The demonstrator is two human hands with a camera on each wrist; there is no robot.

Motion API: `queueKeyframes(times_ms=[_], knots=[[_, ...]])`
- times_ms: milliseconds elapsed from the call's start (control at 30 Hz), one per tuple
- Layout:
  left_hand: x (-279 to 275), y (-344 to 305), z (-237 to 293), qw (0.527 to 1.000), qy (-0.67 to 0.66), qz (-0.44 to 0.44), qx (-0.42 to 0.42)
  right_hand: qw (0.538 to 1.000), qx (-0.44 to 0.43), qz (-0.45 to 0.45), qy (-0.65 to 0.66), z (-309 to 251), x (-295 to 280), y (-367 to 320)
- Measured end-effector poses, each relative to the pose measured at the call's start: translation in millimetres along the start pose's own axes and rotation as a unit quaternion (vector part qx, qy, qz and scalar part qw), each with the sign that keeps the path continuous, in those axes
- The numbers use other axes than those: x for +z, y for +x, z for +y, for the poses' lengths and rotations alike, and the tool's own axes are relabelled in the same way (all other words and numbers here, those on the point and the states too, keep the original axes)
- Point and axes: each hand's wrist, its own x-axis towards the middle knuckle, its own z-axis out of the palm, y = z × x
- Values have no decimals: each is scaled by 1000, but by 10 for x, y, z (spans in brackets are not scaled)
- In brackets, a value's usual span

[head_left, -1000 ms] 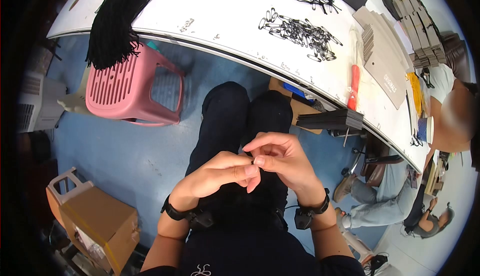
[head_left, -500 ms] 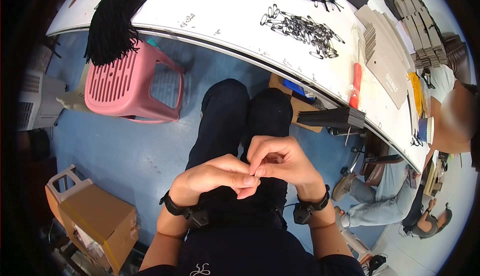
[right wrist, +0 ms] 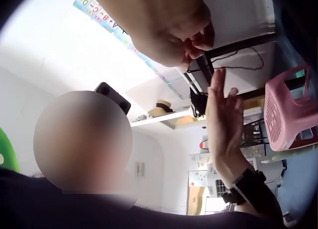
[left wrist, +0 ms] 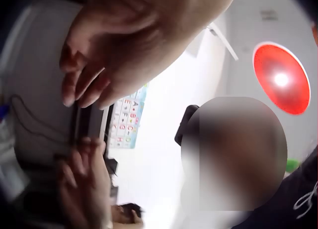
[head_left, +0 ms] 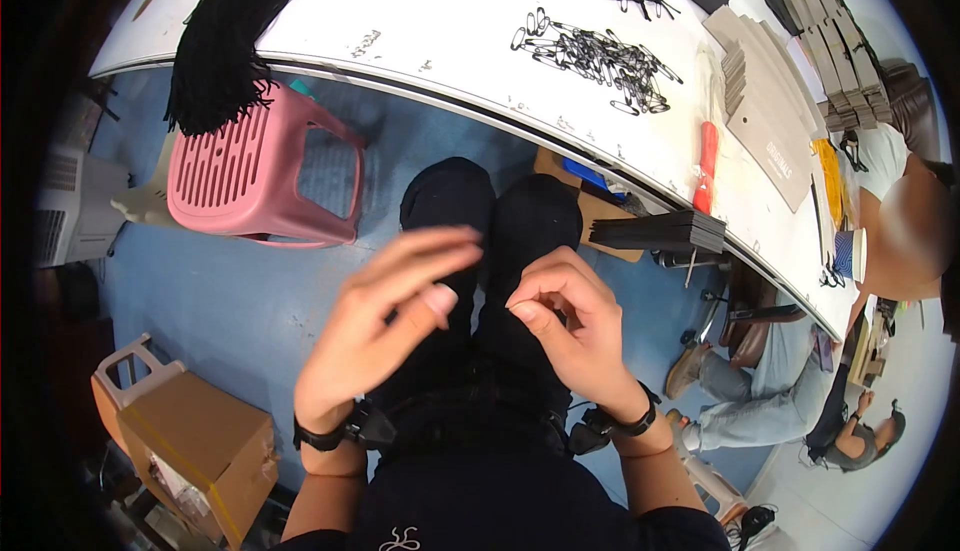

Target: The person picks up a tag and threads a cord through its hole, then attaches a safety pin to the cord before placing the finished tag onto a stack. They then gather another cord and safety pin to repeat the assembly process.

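Above the lap, my left hand (head_left: 375,326) stands apart from the other, fingers extended and somewhat blurred, with nothing seen in it. My right hand (head_left: 575,326) has its thumb and index fingertips together. The right wrist view shows a thin dark cord (right wrist: 243,68) running from the fingertips of that hand (right wrist: 171,27) into a hanging loop, with the left hand (right wrist: 226,124) raised beside it. The same cord (left wrist: 31,115) shows faintly in the left wrist view. Against the dark trousers (head_left: 445,201) it cannot be made out.
On the white table (head_left: 440,21) lie a pile of black safety-pin-like loops (head_left: 605,61), a black cord bundle (head_left: 215,61), a red-handled tool (head_left: 706,166) and grey cards (head_left: 775,141). A pink stool (head_left: 215,166) stands left, a cardboard box (head_left: 195,436) lower left. Other people sit at the right.
The hands were together at the fingertips. My left hand has moved away to the left and its fingers have spread, while my right hand keeps its pinch.
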Motion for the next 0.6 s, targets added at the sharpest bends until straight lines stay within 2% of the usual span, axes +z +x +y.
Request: queueKeyframes(times_ms=[33, 67, 100, 167, 233, 267, 333, 500, 600], knots=[[102, 14, 2, 995, -97, -32, -1, 998, -24, 15, -58, -35, 32, -1], [188, 6, 23, 985, -158, -47, -58, 992, -48, 30, -116, -54, 57, -2], [272, 1, 43, 967, -219, -63, -114, 991, -50, 30, -116, -56, 72, -3], [372, 21, 21, 964, -240, -43, -108, 975, -114, 91, -168, -54, 92, -15], [395, 31, -47, 958, -271, -45, -84, 976, -108, 104, -160, -52, 95, -45], [389, 45, -74, 958, -271, -48, -83, 978, -101, 104, -153, -62, 91, -54], [367, 76, -108, 984, -175, -25, -5, 979, -95, 105, -146, -57, 86, -69], [350, 89, -42, 984, -176, 13, 3, 985, -89, 126, -76, 4, 124, -72], [327, 94, 5, 988, -148, 32, 19, 981, -75, 122, -134, -146, 131, -45]])
